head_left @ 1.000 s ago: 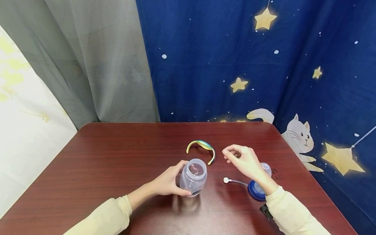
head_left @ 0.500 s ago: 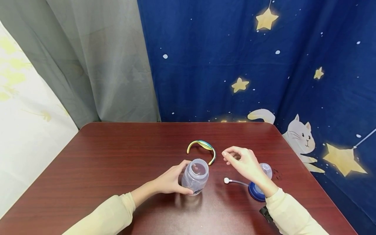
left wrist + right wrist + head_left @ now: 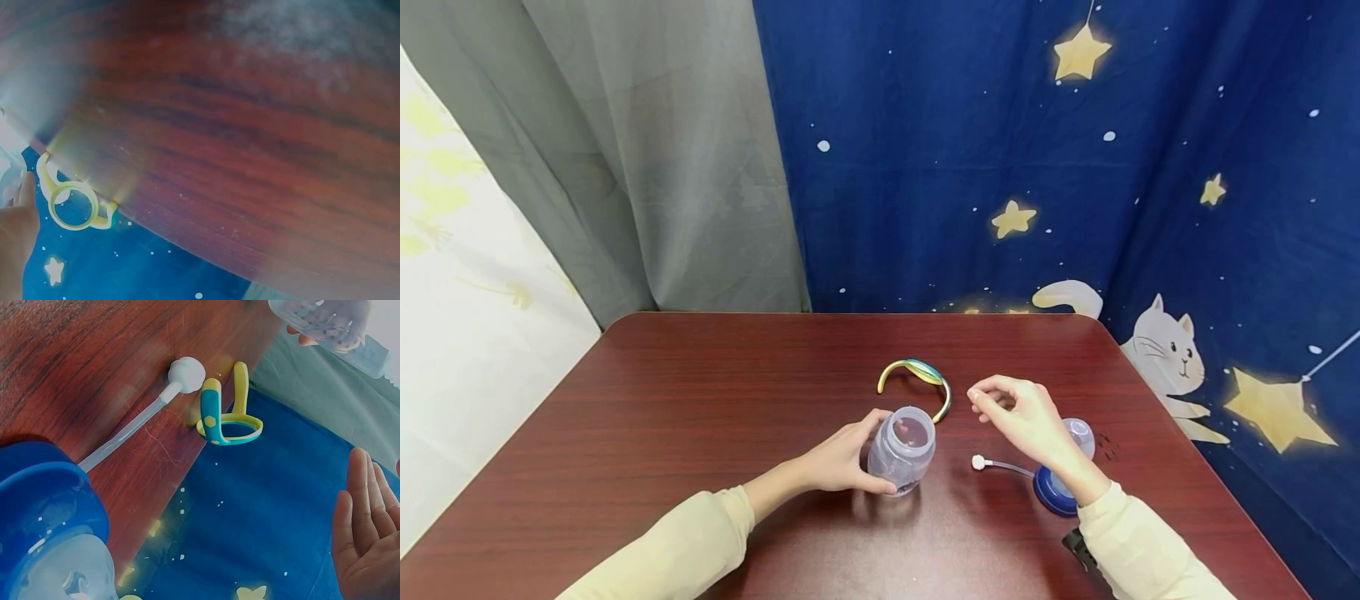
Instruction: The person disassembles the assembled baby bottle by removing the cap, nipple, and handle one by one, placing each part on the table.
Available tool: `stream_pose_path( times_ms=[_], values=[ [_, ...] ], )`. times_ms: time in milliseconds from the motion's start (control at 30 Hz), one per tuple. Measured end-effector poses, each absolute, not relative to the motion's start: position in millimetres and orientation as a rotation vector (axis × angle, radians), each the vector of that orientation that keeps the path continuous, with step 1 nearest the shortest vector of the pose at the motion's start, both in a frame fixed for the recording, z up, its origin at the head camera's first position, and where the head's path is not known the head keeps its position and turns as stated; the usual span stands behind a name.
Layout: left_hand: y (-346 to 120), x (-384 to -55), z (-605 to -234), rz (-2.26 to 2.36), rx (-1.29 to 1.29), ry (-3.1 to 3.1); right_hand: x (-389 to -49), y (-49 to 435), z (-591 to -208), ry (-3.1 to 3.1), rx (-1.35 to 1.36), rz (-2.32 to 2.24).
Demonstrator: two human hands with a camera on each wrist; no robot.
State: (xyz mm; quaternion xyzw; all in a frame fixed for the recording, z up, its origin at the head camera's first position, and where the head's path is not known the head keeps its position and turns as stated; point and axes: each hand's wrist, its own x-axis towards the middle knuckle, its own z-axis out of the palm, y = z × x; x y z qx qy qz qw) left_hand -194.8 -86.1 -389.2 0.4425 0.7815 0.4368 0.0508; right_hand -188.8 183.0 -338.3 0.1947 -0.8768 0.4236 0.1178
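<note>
My left hand [image 3: 842,460] grips a clear baby bottle [image 3: 901,457] round its side, thumb in front. The bottle has no lid, and its open mouth tilts toward me, close over the table. My right hand [image 3: 1024,421] hovers to the right of it, fingers loosely bent and nothing visible in them. The right wrist view shows that palm [image 3: 369,550] with fairly straight fingers. Behind the bottle lies a yellow and teal bottle handle [image 3: 922,372]. Partly hidden under my right forearm is a blue bottle collar [image 3: 1051,493] with a clear dome [image 3: 1080,432].
From the collar a clear straw [image 3: 1009,465] runs left along the table, ending in a white weighted tip [image 3: 977,462]. A black strap-like item [image 3: 1077,546] shows beside my right sleeve. Grey and blue curtains [image 3: 925,167] hang behind the brown table [image 3: 700,375].
My left hand has shifted slightly to the right with the bottle, whose rim now overlaps the handle's near end in the head view. The right hand stays nearly still.
</note>
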Motion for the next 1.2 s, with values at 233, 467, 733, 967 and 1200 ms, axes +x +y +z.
stream_pose_path(
  times_ms=[233, 467, 733, 967, 1200],
  values=[
    [-87, -207, -414, 1.344, 1.31, 2.334, -189, 182, -339, -2.56, 0.579, 1.251],
    [-86, -206, -417, 1.333, 1.321, 2.318, -188, 182, -340, -2.563, 0.577, 1.249],
    [-85, -207, -420, 1.343, 1.304, 2.319, -188, 182, -339, -2.561, 0.583, 1.238],
    [-86, -209, -422, 1.303, 1.299, 2.371, -188, 182, -338, -2.572, 0.573, 1.221],
    [-89, -208, -419, 1.213, 1.256, 2.466, -188, 182, -337, -2.584, 0.568, 1.221]
  ],
)
